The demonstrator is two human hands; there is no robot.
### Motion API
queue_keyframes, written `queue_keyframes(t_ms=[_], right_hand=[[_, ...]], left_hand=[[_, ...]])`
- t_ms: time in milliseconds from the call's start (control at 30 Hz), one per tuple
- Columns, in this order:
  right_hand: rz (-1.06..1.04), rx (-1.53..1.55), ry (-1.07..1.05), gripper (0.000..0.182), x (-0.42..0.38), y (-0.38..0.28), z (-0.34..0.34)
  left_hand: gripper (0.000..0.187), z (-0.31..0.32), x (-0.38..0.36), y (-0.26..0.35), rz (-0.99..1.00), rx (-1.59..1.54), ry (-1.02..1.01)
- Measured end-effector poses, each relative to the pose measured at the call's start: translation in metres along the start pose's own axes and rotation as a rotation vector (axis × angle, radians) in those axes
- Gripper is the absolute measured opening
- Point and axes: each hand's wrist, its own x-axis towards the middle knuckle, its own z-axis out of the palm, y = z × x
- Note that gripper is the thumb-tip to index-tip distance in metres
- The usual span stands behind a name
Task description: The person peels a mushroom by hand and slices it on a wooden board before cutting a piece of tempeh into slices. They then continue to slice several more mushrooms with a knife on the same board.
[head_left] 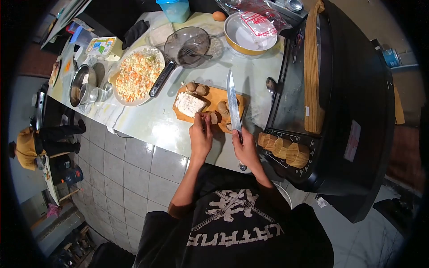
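Note:
A wooden cutting board (183, 117) lies on the counter in front of me. My left hand (201, 136) has its fingertips closed on a brown mushroom (214, 118) at the board's near edge. In my right hand (245, 147) is a long kitchen knife (232, 100), its blade pointing away from me over the right part of the board. Two whole mushrooms (196, 88) sit at the far left of the board, beside a crumbly white block (190, 104). Another mushroom (222, 107) rests left of the blade, and a small piece (229, 127) lies near my right fingers.
Left of the board stand a plate of chopped orange and white food (138, 76) and a dark-handled pan (187, 40) with a fork in it. A white-and-yellow bowl (250, 40) is behind. A black oven (344, 102) borders the right side. Another person (35, 145) is far left.

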Motion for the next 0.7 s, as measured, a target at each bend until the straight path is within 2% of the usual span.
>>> queue_keyframes(t_ms=[67,100,133,167,200,267,333,400,433,500,567,633,700], right_hand=[[0.036,-0.010,-0.017,0.015,0.001,-0.006,-0.003],[0.079,-0.018,-0.031,0.015,0.001,-0.008,-0.004],[0.080,-0.014,-0.034,0.015,0.002,-0.005,-0.002],[-0.010,-0.020,0.009,0.015,0.003,-0.001,0.000],[-0.104,-0.027,0.055,0.018,0.005,0.000,0.001],[-0.078,-0.051,0.043,0.016,0.006,-0.002,-0.001],[-0.050,-0.071,0.031,0.017,0.010,-0.011,-0.001],[-0.177,0.048,0.061,0.019,0.014,-0.018,0.004],[-0.238,0.001,0.094,0.021,0.016,-0.016,0.007],[-0.197,0.050,0.032,0.020,0.022,-0.018,0.008],[-0.099,0.096,-0.102,0.018,0.026,-0.016,0.010],[-0.119,0.101,-0.079,0.018,0.027,-0.012,0.015],[-0.137,0.100,-0.062,0.017,0.027,-0.009,0.017]], left_hand=[[0.005,0.000,0.002,-0.010,0.042,-0.081,-0.001],[0.005,-0.004,0.003,-0.006,0.041,-0.078,0.002],[0.011,-0.009,0.003,-0.002,0.129,0.014,-0.037],[0.017,-0.014,0.004,0.002,0.217,0.106,-0.078],[0.017,-0.018,0.007,0.005,0.220,0.106,-0.075],[0.026,-0.023,0.013,0.009,0.270,0.135,-0.233],[0.023,-0.030,0.021,0.008,0.296,0.088,-0.303],[0.019,-0.034,0.026,0.007,0.325,0.043,-0.380],[0.014,-0.036,0.024,0.007,0.256,-0.014,-0.438],[0.007,-0.039,0.021,0.010,0.150,-0.107,-0.538],[0.007,-0.037,0.015,0.010,0.103,-0.122,-0.517],[0.008,-0.035,0.011,0.006,0.003,-0.189,-0.486],[0.010,-0.034,0.008,0.008,-0.013,-0.209,-0.469]])
